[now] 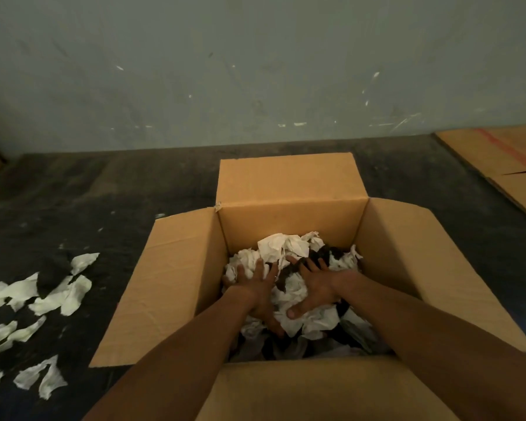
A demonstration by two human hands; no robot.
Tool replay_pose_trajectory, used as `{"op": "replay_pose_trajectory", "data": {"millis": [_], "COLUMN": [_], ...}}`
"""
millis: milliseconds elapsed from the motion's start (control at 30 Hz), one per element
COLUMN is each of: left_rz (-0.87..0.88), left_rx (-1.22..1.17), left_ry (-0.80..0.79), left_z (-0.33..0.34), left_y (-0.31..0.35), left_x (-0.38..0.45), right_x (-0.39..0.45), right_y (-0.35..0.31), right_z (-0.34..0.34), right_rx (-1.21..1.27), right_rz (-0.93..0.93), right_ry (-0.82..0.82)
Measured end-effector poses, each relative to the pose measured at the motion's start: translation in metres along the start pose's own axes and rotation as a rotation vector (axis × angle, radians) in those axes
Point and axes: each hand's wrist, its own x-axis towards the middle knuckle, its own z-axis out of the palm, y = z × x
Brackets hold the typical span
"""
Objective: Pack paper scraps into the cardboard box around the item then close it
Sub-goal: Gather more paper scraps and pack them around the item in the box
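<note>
Cardboard box (289, 220), brown corrugated, is set on a dark floor (73, 202) before a pale scuffed wall (225, 71); all four flaps are folded outward, the far flap upright against the wall side, the left and right flaps splayed to the sides, the near flap lowered toward the wearer. Crumpled white paper scraps (286, 247) are heaped inside the box, mixed with a dark item (319, 253) that is only partly seen between them; its kind cannot be told. Left hand (257, 287) is laid palm down on the scraps at the left of the heap, fingers spread and flat, nothing gripped. Right hand (315, 288) is laid beside it, palm down, fingers extended over paper and dark item, thumb pressed on a white wad; nothing is clasped. Both bare forearms are reached in over the near flap. Loose torn paper pieces (40, 296) are scattered on the floor left of the box, well apart from it. Flattened cardboard sheet (504, 159) with a red stripe is seen at the upper right.
</note>
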Motion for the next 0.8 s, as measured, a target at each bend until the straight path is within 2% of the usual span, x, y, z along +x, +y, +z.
{"op": "replay_pose_trajectory", "data": {"millis": [100,200,300,400,600,800], "left_rz": [0.033,0.172,0.265,0.236,0.154,0.139], "left_rx": [0.058,-0.062,-0.146,-0.076,0.006,0.041], "left_ry": [0.021,0.049,0.045,-0.011,0.006,0.007], "left_z": [-0.008,-0.013,-0.007,0.006,0.026,0.021], "left_y": [-0.002,-0.008,-0.009,0.000,0.013,0.009], "left_x": [-0.015,-0.032,-0.036,-0.028,-0.023,-0.028], "right_x": [-0.025,-0.062,-0.080,-0.077,-0.065,-0.079], "right_y": [0.004,0.012,0.016,0.012,0.001,-0.005], "right_z": [-0.016,-0.024,-0.004,0.023,0.039,0.023], "right_rx": [0.031,0.084,-0.012,-0.102,-0.086,-0.065], "right_rz": [-0.059,-0.121,-0.127,-0.120,-0.101,-0.128], "right_ry": [-0.041,-0.077,-0.132,-0.193,-0.230,-0.245]}}
